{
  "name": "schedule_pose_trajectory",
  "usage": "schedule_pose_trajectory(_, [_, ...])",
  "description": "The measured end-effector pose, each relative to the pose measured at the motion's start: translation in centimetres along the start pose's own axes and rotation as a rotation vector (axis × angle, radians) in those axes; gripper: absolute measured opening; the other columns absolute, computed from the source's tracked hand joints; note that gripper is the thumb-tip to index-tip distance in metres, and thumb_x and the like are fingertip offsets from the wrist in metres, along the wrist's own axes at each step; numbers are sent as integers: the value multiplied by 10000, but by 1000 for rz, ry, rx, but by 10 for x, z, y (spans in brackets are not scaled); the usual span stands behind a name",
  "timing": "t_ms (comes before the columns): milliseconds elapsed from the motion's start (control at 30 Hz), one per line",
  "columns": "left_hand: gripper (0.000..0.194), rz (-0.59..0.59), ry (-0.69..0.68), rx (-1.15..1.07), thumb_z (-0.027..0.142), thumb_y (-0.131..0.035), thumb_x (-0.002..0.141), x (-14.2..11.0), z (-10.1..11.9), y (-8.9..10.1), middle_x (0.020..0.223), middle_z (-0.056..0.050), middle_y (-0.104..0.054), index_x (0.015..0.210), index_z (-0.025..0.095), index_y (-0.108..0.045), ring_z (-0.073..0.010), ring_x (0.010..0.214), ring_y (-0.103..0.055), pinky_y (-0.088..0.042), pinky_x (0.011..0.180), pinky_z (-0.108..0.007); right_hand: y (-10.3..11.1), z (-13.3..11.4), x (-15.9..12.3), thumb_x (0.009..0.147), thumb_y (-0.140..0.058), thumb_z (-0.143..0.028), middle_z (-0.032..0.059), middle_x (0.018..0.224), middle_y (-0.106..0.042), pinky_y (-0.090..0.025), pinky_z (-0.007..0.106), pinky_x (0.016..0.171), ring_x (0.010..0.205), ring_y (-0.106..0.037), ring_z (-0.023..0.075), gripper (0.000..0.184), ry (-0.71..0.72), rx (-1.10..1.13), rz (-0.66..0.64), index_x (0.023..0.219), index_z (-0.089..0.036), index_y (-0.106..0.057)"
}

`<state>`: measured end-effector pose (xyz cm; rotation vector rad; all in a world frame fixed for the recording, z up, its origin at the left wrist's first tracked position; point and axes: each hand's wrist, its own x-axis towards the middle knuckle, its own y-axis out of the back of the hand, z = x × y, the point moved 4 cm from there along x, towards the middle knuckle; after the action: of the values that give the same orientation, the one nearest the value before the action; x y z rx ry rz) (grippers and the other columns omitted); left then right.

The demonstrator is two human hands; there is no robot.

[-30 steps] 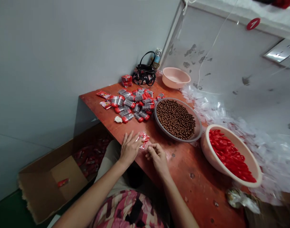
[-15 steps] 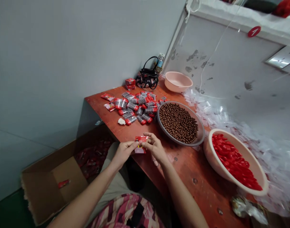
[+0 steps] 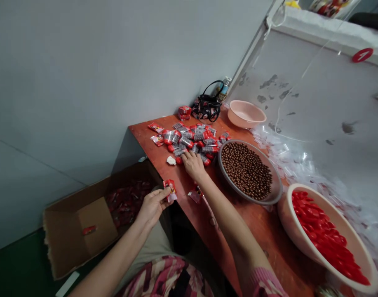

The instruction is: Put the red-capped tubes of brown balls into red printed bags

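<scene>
My left hand point(image 3: 153, 205) pinches a small red printed packet point(image 3: 170, 190) between thumb and fingers, over the table's left edge. My right hand point(image 3: 193, 166) reaches to the near side of a pile of small clear bottles with red caps point(image 3: 186, 142), dark beads showing inside. Its fingers are somewhat apart and their tips touch the pile; the thumb is hidden. Another red packet point(image 3: 195, 195) lies on the table, partly covered by my right forearm. A crumpled white scrap point(image 3: 171, 161) sits left of my right fingertips.
A grey basin point(image 3: 277, 194) holds brown beads; a pink basin point(image 3: 286, 206) holds red caps. Clear plastic pieces point(image 3: 287, 150) heap along the wall. Farther back are a handbag point(image 3: 205, 108) and another pink basin point(image 3: 247, 115). A cardboard box point(image 3: 97, 225) with red packets stands below left.
Both hands were together on a packet. The left hand has moved left with a packet in it, while the right has let go and reached forward to the bottles. The view has shifted left.
</scene>
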<state>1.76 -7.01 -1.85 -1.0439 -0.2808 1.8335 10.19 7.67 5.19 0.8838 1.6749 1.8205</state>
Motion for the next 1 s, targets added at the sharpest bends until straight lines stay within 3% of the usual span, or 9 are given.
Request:
schedule_pose_trajectory(100, [78,46,-3,-151,141,-668,634,3,1,3,661,-39,-652,695,112,-629,-120,564,-601,-525,538,-238,-1,7,-5,861,-303,-132,121,970,-569,-323,360,798,933,-456,225,240,-7,25,8,983,-150,-510])
schedule_pose_trajectory(200, [94,76,1,-257,134,-643,664,6,1,0,693,-34,-654,756,129,-622,-137,597,-619,-539,558,-261,4,8,-32,877,-286,-187,107,904,-581,-363,327,753,855,-507,207,248,-76,144,63,982,-140,-505])
schedule_pose_trajectory(300, [101,81,-6,-322,138,-630,681,8,0,-6,705,-45,-655,780,133,-612,-167,655,-633,-542,598,-283,10,1,-79,885,-288,-285,34,793,-598,-424,272,631,678,-562,158,258,-267,706,179,1031,-193,-480])
schedule_pose_trajectory(367, [92,75,-23,-350,139,-628,683,10,-1,-11,709,-52,-655,772,131,-606,-179,682,-634,-539,629,-302,6,-13,-113,884,-273,-336,-3,641,-584,-433,236,495,504,-550,130,284,-382,1076,129,1024,-202,-480])
schedule_pose_trajectory(433, [79,53,-38,-354,139,-628,683,11,-4,-17,714,-57,-656,756,126,-603,-181,684,-632,-534,639,-307,3,-28,-139,873,-297,-363,-19,567,-567,-430,216,423,428,-535,118,278,-484,1276,97,989,-197,-489])
schedule_pose_trajectory(567, [35,-6,-21,-347,125,-606,698,6,-12,-37,711,-46,-656,733,123,-604,-143,634,-619,-519,606,-252,-3,-41,-160,852,-344,-384,-30,519,-553,-438,200,386,398,-543,112,262,-618,1350,136,924,-187,-500])
schedule_pose_trajectory(733, [63,-85,-25,-323,152,-638,670,-8,-15,-62,632,-29,-638,666,111,-591,-116,555,-590,-484,526,-206,-7,-36,-160,838,-376,-384,-29,573,-554,-452,194,395,416,-534,99,243,-621,1378,179,908,-189,-503])
schedule_pose_trajectory(1000, [62,-145,-53,-261,149,-630,681,-6,-15,-64,653,-39,-639,711,109,-593,-127,578,-595,-490,557,-229,-7,-35,-163,830,-395,-392,-28,605,-547,-453,195,386,390,-518,86,232,-634,1605,200,867,-180,-484])
